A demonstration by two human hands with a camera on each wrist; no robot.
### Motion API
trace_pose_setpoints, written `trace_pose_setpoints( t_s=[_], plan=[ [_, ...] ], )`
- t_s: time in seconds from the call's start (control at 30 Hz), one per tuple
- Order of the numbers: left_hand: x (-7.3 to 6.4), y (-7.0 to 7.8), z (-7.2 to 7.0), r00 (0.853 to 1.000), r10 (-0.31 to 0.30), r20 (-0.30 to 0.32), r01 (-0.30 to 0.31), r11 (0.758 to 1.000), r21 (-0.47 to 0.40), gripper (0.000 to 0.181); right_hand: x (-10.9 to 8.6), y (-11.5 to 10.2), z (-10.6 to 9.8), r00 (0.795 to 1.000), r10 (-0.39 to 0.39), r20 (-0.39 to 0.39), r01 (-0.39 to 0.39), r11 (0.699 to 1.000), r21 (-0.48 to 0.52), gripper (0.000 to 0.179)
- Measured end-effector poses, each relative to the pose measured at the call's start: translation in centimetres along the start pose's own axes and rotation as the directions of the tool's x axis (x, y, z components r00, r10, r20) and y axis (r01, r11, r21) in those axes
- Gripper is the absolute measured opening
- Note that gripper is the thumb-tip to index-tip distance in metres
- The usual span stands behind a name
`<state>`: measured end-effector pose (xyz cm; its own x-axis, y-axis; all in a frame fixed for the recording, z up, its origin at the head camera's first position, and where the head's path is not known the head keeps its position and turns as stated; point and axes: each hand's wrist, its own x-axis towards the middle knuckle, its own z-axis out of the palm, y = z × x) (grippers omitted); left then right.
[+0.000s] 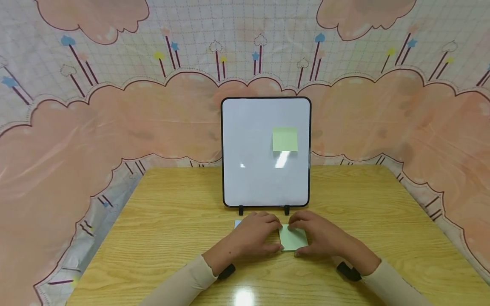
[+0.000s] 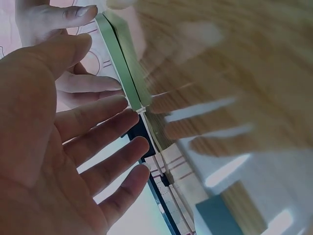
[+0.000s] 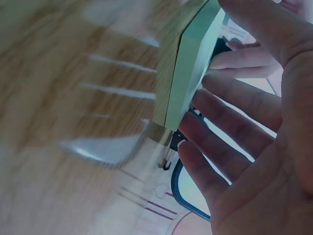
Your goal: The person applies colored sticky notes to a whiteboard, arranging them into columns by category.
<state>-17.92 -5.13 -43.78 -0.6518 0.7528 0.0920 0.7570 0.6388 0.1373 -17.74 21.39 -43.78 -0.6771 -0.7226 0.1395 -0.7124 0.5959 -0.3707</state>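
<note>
A pale green sticky note pad lies on the table between both hands. My left hand is at the pad's left edge, its thumb tip by the near corner. My right hand reaches over the pad's right side, fingertips at the far edge and thumb by the near one. In both wrist views the fingers look loosely extended beside the thick green pad. A blue pad shows partly behind my left hand; its side appears in the left wrist view.
A whiteboard in a black frame stands upright on small black feet behind the hands. One green sticky note is stuck on its upper right. The glossy wooden table ends against a patterned cloth backdrop.
</note>
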Motion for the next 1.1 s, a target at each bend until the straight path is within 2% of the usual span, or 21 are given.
trace_pose_setpoints(
  t_s=[0.3, 0.53, 0.8, 1.1],
  plan=[
    [0.1, 0.2, 0.0, 1.000, 0.015, -0.003, -0.015, 1.000, -0.019, 0.054, 0.0, 0.0, 0.1, 1.000, 0.012, 0.024, -0.012, 1.000, -0.002, 0.057],
    [0.6, 0.7, 0.2, 1.000, 0.008, 0.004, -0.008, 0.999, -0.037, 0.055, 0.0, 0.1, 0.1, 1.000, 0.009, 0.029, -0.010, 1.000, 0.007, 0.056],
    [1.3, 1.3, 0.4, 1.000, -0.005, -0.001, 0.005, 1.000, -0.002, 0.059, 0.0, 0.3, 0.2, 0.999, 0.020, 0.033, -0.021, 0.999, 0.031, 0.055],
    [1.4, 1.4, 0.7, 1.000, -0.012, 0.003, 0.012, 1.000, 0.015, 0.055, -0.1, 0.5, 0.2, 0.999, 0.016, 0.041, -0.018, 0.999, 0.049, 0.054]
  ],
)
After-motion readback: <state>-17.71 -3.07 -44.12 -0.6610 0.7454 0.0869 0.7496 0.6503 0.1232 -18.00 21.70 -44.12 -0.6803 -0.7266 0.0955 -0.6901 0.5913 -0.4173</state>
